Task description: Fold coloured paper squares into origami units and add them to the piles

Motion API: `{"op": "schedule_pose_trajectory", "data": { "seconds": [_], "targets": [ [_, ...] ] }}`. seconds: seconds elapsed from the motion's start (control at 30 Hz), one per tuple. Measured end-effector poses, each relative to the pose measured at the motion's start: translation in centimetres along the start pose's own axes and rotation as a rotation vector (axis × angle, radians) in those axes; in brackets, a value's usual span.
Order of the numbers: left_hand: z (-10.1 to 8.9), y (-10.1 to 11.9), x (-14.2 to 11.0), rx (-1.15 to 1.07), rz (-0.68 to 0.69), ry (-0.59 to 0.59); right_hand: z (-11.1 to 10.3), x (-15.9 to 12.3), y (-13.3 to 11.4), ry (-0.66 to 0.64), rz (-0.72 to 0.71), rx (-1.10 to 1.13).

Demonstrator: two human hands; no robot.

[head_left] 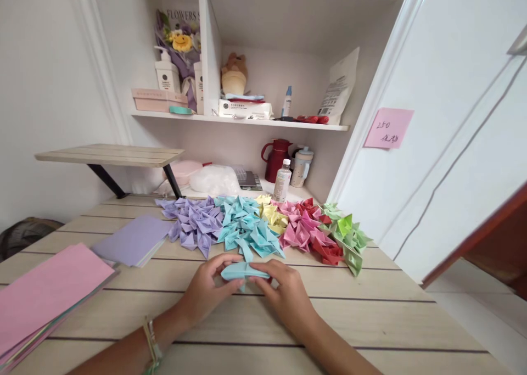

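Between my two hands is a light blue folded paper piece (237, 270), held just above the table near its middle. My left hand (211, 287) pinches its left end between thumb and fingers. On its right end, the thumb and fingers of my right hand (284, 290) are closed. A narrow strip of the paper points up and another shows below. Right behind it lies a heap of blue folded paper pieces (247, 227), with purple ones (195, 224) on the left and pink ones (300, 229) on the right.
Yellow (272, 217), red (327, 250) and green folded pieces (348, 235) continue the row. Stacks of pink paper (49, 292) and purple paper (132, 238) lie at left. A small raised stand (109, 154) is back left. A bottle (282, 182) and red jug (276, 161) stand behind.
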State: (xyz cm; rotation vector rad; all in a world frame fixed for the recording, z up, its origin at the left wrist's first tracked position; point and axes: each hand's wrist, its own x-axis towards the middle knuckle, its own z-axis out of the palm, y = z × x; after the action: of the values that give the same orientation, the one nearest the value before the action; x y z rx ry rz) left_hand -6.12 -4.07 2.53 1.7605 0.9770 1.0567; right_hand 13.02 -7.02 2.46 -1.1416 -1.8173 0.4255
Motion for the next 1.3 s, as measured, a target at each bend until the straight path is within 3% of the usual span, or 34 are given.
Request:
{"op": "schedule_pose_trajectory", "data": {
  "seconds": [0.2, 0.37, 0.57, 0.67, 0.77, 0.87, 1.03, 1.3],
  "targets": [
    [0.1, -0.8, 0.2, -0.158, -0.146, -0.074, -0.1, -0.2, -0.3, -0.019, -0.042, 0.045],
    [0.2, -0.9, 0.4, -0.359, -0.124, -0.072, -0.1, -0.2, -0.7, -0.083, -0.012, 0.066],
    [0.0, -0.8, 0.3, -0.196, -0.108, -0.039, 0.1, -0.3, -0.8, -0.102, 0.033, -0.006],
    [0.0, -0.8, 0.2, -0.155, -0.115, -0.081, 0.2, -0.2, -0.6, -0.134, 0.01, -0.028],
    [-0.3, -0.3, 0.3, -0.002, -0.022, -0.078, 0.0, -0.1, -0.3, -0.153, -0.02, -0.054],
    [-0.5, 0.0, 0.4, 0.117, 0.102, 0.011, -0.4, 0.1, 0.0, -0.196, -0.016, -0.11],
    [-0.7, -0.6, 0.8, 0.04, 0.114, 0.013, -1.0, 0.3, 0.0, -0.213, 0.032, -0.189],
    [-0.4, -0.7, 0.8, -0.142, -0.077, 0.065, -0.9, 0.5, -0.4, -0.176, 0.132, -0.043]
  ]
}}
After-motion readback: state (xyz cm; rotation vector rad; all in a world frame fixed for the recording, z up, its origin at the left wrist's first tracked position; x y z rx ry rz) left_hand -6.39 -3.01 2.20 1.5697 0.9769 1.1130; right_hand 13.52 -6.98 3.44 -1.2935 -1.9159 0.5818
